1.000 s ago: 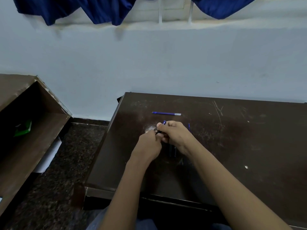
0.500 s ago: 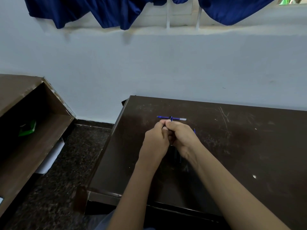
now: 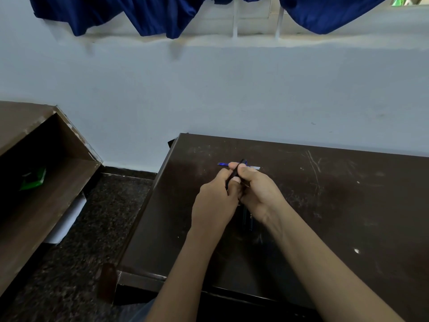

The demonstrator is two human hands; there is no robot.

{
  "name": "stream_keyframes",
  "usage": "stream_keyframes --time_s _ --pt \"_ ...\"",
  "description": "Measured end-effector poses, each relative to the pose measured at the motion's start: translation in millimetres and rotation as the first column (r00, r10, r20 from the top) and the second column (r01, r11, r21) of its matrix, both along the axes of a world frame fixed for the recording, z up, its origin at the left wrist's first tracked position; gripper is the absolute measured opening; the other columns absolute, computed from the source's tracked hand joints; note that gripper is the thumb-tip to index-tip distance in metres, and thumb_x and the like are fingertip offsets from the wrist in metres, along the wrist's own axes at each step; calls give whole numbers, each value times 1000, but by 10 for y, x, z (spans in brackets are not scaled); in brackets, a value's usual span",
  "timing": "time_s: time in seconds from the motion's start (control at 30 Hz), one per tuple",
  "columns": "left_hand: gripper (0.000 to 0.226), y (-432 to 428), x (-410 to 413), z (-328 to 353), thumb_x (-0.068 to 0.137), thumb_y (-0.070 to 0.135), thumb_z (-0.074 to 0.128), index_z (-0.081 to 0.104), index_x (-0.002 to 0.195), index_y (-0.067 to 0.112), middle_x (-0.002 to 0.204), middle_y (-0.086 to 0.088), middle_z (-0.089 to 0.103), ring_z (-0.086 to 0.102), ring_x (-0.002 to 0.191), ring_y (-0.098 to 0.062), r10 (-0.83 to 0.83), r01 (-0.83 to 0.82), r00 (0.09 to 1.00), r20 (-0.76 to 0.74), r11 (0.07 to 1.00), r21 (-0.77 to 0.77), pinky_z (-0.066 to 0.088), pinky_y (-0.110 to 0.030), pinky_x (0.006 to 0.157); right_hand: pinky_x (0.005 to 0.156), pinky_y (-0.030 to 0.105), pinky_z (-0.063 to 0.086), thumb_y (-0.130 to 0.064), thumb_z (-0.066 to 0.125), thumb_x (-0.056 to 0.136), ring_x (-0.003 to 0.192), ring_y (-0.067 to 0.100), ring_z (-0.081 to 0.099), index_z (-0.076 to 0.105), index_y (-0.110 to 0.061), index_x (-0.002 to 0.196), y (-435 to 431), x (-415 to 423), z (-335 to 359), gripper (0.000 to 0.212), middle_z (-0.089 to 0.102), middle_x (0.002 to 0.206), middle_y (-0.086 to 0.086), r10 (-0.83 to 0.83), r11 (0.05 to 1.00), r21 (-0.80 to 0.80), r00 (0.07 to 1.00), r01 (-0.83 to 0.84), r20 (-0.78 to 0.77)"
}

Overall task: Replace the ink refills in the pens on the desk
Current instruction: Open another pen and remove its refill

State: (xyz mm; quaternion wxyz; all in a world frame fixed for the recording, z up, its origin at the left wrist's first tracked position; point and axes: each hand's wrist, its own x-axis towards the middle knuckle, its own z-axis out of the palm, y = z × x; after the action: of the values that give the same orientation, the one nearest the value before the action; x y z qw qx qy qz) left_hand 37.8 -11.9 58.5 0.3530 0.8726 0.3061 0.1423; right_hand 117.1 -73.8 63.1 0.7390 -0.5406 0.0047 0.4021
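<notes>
Both hands meet over the left part of the dark brown desk (image 3: 325, 205). My left hand (image 3: 214, 203) and my right hand (image 3: 257, 191) are shut together on a dark pen (image 3: 235, 174), which points up and away between the fingers. Just behind the fingertips a thin blue ink refill (image 3: 222, 164) with a clear end lies flat on the desk, partly hidden by the pen and fingers. Below my right hand, more dark pens (image 3: 247, 217) lie on the desk, mostly in shadow.
The desk's left edge (image 3: 148, 205) drops to a dark speckled floor. A brown wooden shelf unit (image 3: 46, 194) with a green item (image 3: 32, 178) inside stands at the left. A pale wall is right behind the desk, blue cloth hanging above.
The pen's dark tip now sticks out higher between my fingers, in front of the refill. My hands stay pressed together at about the same spot on the desk.
</notes>
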Motion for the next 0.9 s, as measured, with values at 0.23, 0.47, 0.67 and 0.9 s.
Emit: stream_keyframes --time_s 0.23,0.47,0.67,0.9 --pt "33 84 -46 51 99 23 35 39 67 16 64 4 46 40 51 -7 128 -132 989 -76 990 -50 26 -15 47 66 23 48 -12 48 97 72 13 57 66 -4 100 -168 349 -110 20 63 82 6 -89 970 -199 966 140 244" --pt "22 180 -76 48 99 32 38 55 99 20 65 7 51 49 57 -8 144 -143 984 103 990 -13 34 -16 50 89 39 53 -27 59 91 105 24 60 63 -20 118 -17 -9 -459 28 60 116 5 846 423 -895 294 138 445" --pt "29 187 -90 31 99 25 36 61 99 10 80 -6 64 57 68 -16 152 -151 983 100 988 -19 48 -31 63 86 37 52 -31 57 92 109 22 55 59 -16 117 1 -153 -635 29 64 112 6 902 369 -913 169 176 397" --pt "19 190 -114 7 97 28 43 57 94 16 69 5 52 48 60 -10 116 -121 989 96 992 43 38 -23 54 84 35 54 -33 64 87 97 16 62 65 -20 107 11 -76 -723 23 67 104 0 788 516 -852 340 90 513"
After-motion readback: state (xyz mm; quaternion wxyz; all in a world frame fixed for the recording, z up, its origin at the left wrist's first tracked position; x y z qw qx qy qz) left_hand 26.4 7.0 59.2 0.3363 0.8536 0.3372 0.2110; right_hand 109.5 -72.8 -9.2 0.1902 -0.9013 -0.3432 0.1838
